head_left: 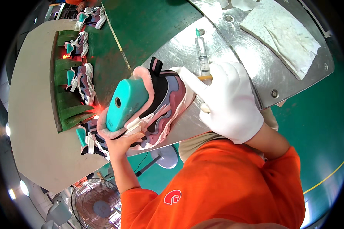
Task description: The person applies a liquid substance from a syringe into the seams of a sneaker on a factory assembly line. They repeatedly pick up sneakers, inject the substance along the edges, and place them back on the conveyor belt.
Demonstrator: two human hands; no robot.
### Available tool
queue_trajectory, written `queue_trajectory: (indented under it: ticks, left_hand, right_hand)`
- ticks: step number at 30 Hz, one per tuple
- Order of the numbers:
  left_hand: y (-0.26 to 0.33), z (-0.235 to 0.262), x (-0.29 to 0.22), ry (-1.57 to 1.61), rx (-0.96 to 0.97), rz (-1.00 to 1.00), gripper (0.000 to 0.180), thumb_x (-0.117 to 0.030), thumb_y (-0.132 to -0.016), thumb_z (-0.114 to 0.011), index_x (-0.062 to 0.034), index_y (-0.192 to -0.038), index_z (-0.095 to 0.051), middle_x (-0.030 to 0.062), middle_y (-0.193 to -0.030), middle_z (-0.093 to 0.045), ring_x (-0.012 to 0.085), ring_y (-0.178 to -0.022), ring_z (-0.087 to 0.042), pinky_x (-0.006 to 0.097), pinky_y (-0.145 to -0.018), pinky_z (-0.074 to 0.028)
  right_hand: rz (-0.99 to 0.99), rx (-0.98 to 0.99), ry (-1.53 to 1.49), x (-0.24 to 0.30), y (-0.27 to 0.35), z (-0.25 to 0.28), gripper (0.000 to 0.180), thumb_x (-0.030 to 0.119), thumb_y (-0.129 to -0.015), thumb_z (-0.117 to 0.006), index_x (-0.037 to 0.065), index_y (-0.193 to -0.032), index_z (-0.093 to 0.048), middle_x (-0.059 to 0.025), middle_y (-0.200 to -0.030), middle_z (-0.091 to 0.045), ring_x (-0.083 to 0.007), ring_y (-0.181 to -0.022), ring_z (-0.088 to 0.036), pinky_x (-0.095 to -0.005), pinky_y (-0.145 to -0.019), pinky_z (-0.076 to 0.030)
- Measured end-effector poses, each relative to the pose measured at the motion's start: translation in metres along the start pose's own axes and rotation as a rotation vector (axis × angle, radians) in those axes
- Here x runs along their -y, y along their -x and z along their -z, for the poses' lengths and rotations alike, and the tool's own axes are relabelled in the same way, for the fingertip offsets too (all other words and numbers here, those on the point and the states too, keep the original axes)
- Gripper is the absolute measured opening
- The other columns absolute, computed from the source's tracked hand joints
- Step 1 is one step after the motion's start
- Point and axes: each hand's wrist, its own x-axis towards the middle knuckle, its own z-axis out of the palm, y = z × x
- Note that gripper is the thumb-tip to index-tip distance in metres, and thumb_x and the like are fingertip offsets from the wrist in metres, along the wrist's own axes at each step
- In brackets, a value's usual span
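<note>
A sneaker [168,101] in pink, mauve, black and white is tilted at the table edge, with a turquoise shoe last [127,103] filling its plush collar. My bare left hand [124,143] grips its near side by the straps, the thumb across it. My right hand [229,101], in a white glove, reaches its extended forefinger to the shoe's heel and sole edge; the other fingers lie apart from it. Just beyond this hand lies a clear syringe [202,51] with a green tip. A short yellow piece [205,77] shows beside the glove, its kind unclear.
Several similar shoes [81,82] stand on the green belt [126,23] at left, near glowing red light and green curtain strips [63,70]. A white cloth pad [281,36] lies on the metal table [267,86]. A fan [102,208] stands below left.
</note>
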Motion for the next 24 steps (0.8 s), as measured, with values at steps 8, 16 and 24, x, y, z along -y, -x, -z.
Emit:
queue_trajectory:
  ticks: [8, 16, 24]
  left_hand:
    - [0.005, -0.013, -0.018, 0.023, 0.020, 0.039, 0.082, -0.008, -0.049, -0.092, 0.0054, -0.122, -0.055, 0.0115, -0.109, -0.065, 0.0207, -0.099, -0.065, 0.034, -0.088, -0.052]
    - [0.016, -0.004, -0.033, -0.374, 0.206, -0.489, 0.061, -0.020, -0.070, -0.082, -0.0055, -0.124, -0.058, 0.0226, -0.132, -0.058, 0.0376, -0.128, -0.053, 0.051, -0.110, -0.036]
    - [0.030, 0.000, 0.008, -0.480, 0.200, -0.704, 0.027, -0.011, -0.092, -0.055, -0.0099, -0.118, -0.055, 0.0183, -0.132, -0.059, 0.0391, -0.127, -0.054, 0.055, -0.110, -0.036]
  right_hand:
    - [-0.041, 0.052, -0.097, 0.006, 0.006, 0.018, 0.071, 0.010, -0.066, -0.063, 0.015, -0.137, -0.053, -0.0127, -0.086, -0.051, -0.0320, -0.084, -0.051, -0.0435, -0.075, -0.044]
    - [-0.522, -0.083, -0.751, -0.001, 0.034, 0.047, 0.098, -0.002, -0.061, -0.077, 0.008, -0.149, -0.034, -0.0149, -0.112, -0.055, -0.0166, -0.074, -0.056, -0.0294, -0.074, -0.050]
    - [-0.525, -0.015, -0.598, -0.019, 0.036, 0.058, 0.090, 0.003, -0.060, -0.080, 0.006, -0.142, -0.044, -0.0130, -0.112, -0.060, -0.0183, -0.096, -0.058, -0.0304, -0.088, -0.047]
